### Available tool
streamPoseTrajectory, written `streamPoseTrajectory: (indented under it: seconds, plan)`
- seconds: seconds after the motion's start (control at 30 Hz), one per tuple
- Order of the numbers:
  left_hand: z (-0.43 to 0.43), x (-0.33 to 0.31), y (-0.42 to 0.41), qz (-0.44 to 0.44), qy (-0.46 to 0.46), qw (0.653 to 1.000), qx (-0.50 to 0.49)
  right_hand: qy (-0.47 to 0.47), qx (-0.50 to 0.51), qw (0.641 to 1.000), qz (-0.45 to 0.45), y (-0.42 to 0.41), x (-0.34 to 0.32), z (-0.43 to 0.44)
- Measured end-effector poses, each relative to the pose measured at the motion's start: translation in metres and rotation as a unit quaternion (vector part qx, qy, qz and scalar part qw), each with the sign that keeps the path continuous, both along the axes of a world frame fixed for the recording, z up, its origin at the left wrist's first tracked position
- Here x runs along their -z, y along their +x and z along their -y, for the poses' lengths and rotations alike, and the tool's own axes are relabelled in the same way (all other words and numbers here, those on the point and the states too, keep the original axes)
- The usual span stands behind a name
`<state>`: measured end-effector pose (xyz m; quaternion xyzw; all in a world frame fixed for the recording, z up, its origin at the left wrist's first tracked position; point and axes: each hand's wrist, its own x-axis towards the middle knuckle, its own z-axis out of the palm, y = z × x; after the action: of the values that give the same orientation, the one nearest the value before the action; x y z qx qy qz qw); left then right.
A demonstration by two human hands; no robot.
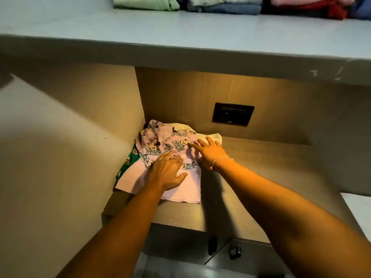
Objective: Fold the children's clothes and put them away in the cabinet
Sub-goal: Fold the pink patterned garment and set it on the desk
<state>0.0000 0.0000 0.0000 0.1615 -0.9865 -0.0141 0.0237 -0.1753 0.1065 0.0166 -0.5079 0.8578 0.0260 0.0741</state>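
A small stack of folded children's clothes lies in the back left corner of a wooden cabinet shelf [251,167]. On top is a pink printed garment [160,143] over a plain pink piece [180,191]; a green printed garment [128,159] and a pale yellow one [212,137] stick out underneath. My left hand [168,171] lies flat on the pink clothes, fingers spread. My right hand [210,151] presses flat on the stack's right side, a thin bracelet on its wrist.
A black wall socket [232,116] sits in the cabinet's back panel. A pale shelf [140,33] above carries folded green [146,3], blue [230,8] and red-pink [313,7] clothes. The cabinet's left side wall [60,157] stands close to the stack. Small dark handles [234,251] show below.
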Motion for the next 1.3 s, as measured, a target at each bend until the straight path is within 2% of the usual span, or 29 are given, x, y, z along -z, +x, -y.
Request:
streamPoseTrajectory:
  seconds: [0.13,0.23,0.33,0.5,0.6,0.73,0.9,1.0,1.07,1.17,1.3]
  plan:
    - [-0.014,0.012,-0.018,-0.001,0.058,0.997,-0.043,0.026,-0.030,0.999,-0.018,-0.021,-0.003,0.020]
    - [-0.021,0.025,-0.026,-0.047,0.095,0.990,-0.089,0.027,-0.048,0.998,-0.039,-0.038,0.006,0.033]
    - [-0.026,0.035,-0.030,-0.098,0.104,0.981,-0.131,0.017,-0.048,0.999,-0.016,-0.048,0.014,0.040]
    - [-0.025,0.038,-0.039,-0.201,0.198,0.941,-0.185,-0.035,-0.061,0.997,-0.017,-0.052,0.017,0.042]
    - [-0.016,0.033,-0.035,-0.251,0.261,0.914,-0.183,-0.062,-0.065,0.996,0.003,-0.058,0.013,0.038]
    - [0.000,0.025,-0.022,-0.294,0.290,0.895,-0.169,-0.141,-0.063,0.988,0.013,-0.060,0.004,0.031]
    - [0.007,-0.012,-0.008,-0.376,0.317,0.847,-0.201,-0.321,-0.050,0.943,0.072,-0.038,-0.025,0.023]
    - [0.008,-0.051,0.001,-0.439,0.277,0.835,-0.182,-0.406,-0.023,0.903,0.139,-0.022,-0.052,0.003]
    - [0.004,-0.081,0.005,-0.472,0.257,0.830,-0.148,-0.443,-0.034,0.884,0.144,-0.014,-0.072,-0.015]
    - [-0.011,-0.123,0.003,-0.478,0.280,0.828,-0.088,-0.504,-0.044,0.855,0.117,-0.006,-0.101,-0.044]
    - [-0.035,-0.166,-0.012,-0.445,0.321,0.836,0.003,-0.566,0.005,0.816,0.118,-0.010,-0.131,-0.089]
